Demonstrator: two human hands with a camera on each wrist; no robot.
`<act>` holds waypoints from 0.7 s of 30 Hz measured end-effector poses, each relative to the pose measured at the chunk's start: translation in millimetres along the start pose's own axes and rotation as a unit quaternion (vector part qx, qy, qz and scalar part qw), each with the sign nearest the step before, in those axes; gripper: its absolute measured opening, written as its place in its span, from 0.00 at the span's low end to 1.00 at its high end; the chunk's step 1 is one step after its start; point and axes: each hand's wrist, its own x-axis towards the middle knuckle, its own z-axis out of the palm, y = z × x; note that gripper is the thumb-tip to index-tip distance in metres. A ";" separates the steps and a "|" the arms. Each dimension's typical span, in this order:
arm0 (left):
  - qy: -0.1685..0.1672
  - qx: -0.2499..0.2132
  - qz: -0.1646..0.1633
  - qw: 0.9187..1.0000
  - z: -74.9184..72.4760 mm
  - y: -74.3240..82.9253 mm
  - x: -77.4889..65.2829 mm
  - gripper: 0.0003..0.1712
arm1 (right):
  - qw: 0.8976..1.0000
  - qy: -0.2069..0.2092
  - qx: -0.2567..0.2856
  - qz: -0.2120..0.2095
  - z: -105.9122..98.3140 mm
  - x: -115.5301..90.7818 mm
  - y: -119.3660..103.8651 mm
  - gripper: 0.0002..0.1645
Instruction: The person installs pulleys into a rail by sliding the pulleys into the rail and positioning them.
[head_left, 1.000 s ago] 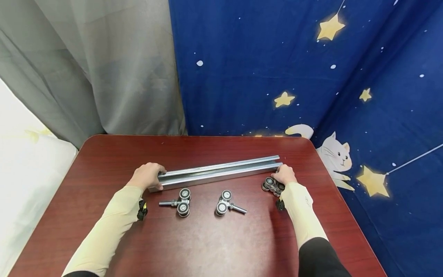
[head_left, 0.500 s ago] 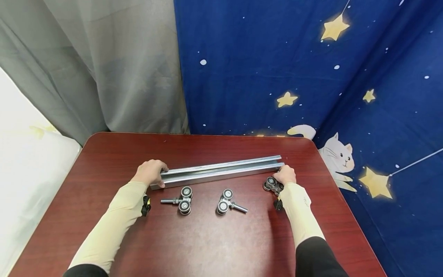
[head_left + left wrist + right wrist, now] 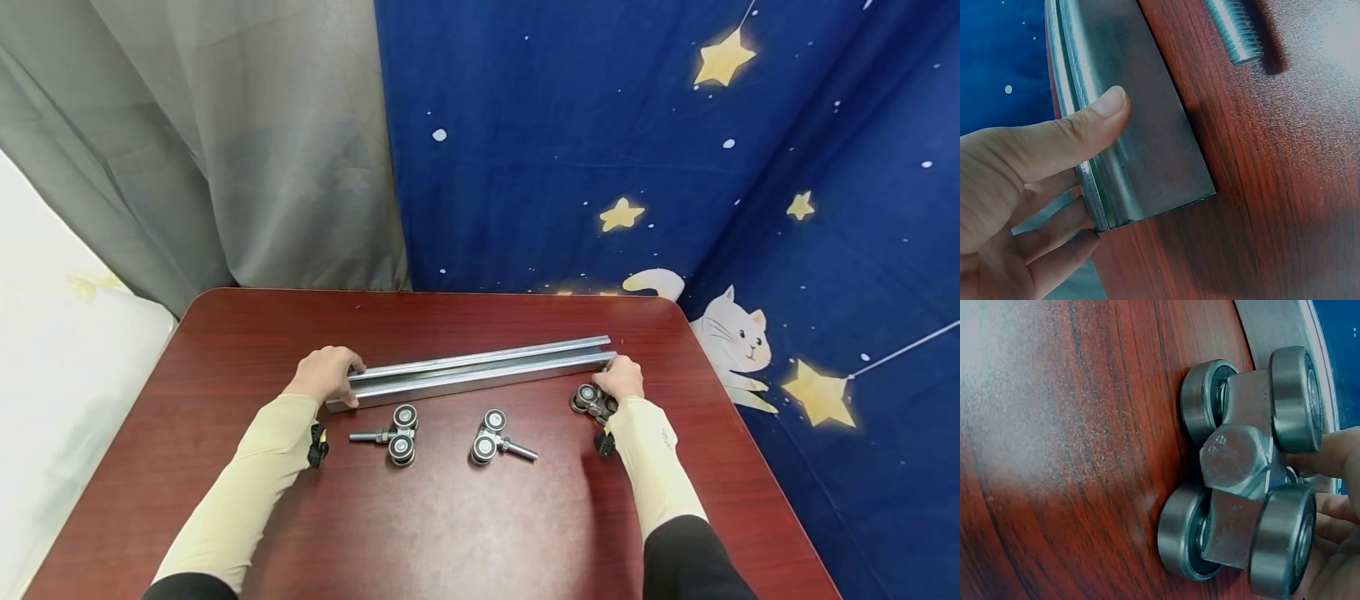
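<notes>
A silvery metal channel rail (image 3: 480,369) lies slantwise across the table, its slot facing up. My left hand (image 3: 324,375) grips its left end. In the left wrist view the thumb presses the rail's side wall (image 3: 1147,119), and the other fingers are on the far side. By the rail's right end, my right hand (image 3: 621,379) holds a four-wheeled roller trolley (image 3: 588,400). The right wrist view shows the hex bolt head (image 3: 1233,459) between the trolley's wheels facing the camera. My fingers are behind the trolley, partly hidden by it.
Two more roller trolleys lie in front of the rail: the left one (image 3: 402,435) has its threaded bolt pointing left, the right one (image 3: 489,437) has its bolt pointing right. The reddish-brown table (image 3: 450,533) ends at a grey curtain (image 3: 300,167) and a blue starry curtain (image 3: 525,150).
The head view has shifted slightly. Both hands, the rail and the trolleys keep about the same places relative to one another.
</notes>
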 end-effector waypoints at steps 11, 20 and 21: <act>-0.008 -0.002 -0.003 1.000 -0.5 1.1 -1.9 0.35 | 1.000 0.003 0.014 -0.003 -3.0 -4.5 -1.7 0.10; -0.002 -0.002 0.003 1.000 1.5 -0.9 -0.5 0.35 | 1.000 0.008 0.023 -0.006 -5.9 -6.3 -1.8 0.17; -0.001 -0.003 0.003 1.000 1.3 -0.6 -0.6 0.35 | 1.000 0.008 0.023 -0.008 -6.0 -6.2 -1.4 0.19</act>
